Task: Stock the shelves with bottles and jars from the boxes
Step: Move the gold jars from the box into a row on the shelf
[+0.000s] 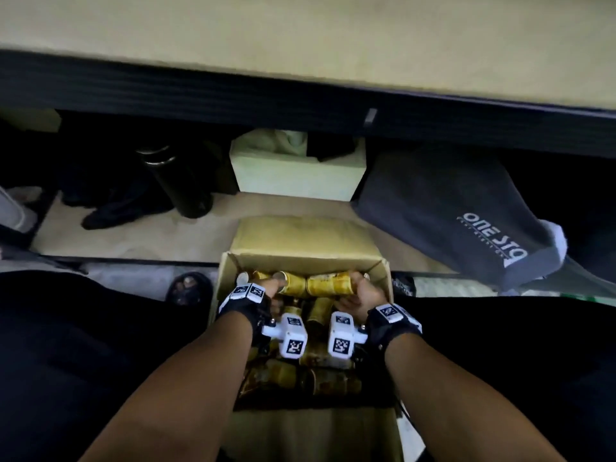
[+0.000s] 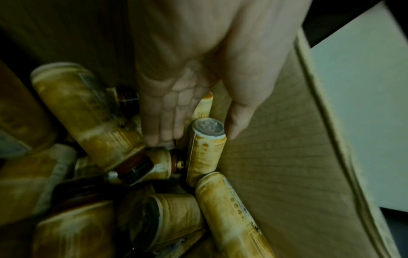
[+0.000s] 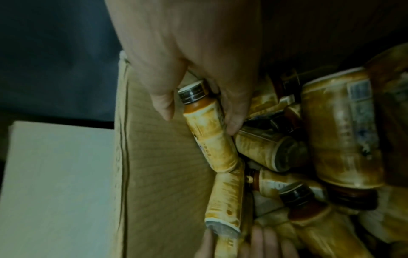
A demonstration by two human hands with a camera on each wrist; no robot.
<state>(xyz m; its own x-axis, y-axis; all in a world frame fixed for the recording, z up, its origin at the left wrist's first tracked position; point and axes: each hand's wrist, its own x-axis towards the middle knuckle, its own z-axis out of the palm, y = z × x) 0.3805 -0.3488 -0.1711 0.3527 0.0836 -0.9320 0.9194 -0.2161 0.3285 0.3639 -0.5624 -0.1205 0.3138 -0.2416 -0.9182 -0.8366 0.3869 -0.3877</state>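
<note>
An open cardboard box (image 1: pixel 230 271) sits between my knees, filled with several small yellow-labelled bottles lying in a jumble. My left hand (image 1: pixel 271 290) reaches into its far end. There the thumb and fingers (image 2: pixel 163 129) straddle a bottle (image 2: pixel 206 153) that lies against the box wall (image 2: pixel 276 157). My right hand (image 1: pixel 353 288) grips a second bottle (image 3: pixel 207 136) just below its dark cap, thumb on one side and fingers (image 3: pixel 234 120) on the other. The two bottles lie end to end along the far wall. The left-hand bottle (image 3: pixel 223 200) also shows in the right wrist view.
A low shelf with a dark front edge (image 1: pixel 300 105) runs overhead. Under it stand a white box (image 1: pixel 300 175), a dark flask (image 1: pixel 176 181) and a grey bag with white lettering (image 1: pixel 466 221). My black-clad legs flank the box, and a sandalled foot (image 1: pixel 188 288) shows at the left.
</note>
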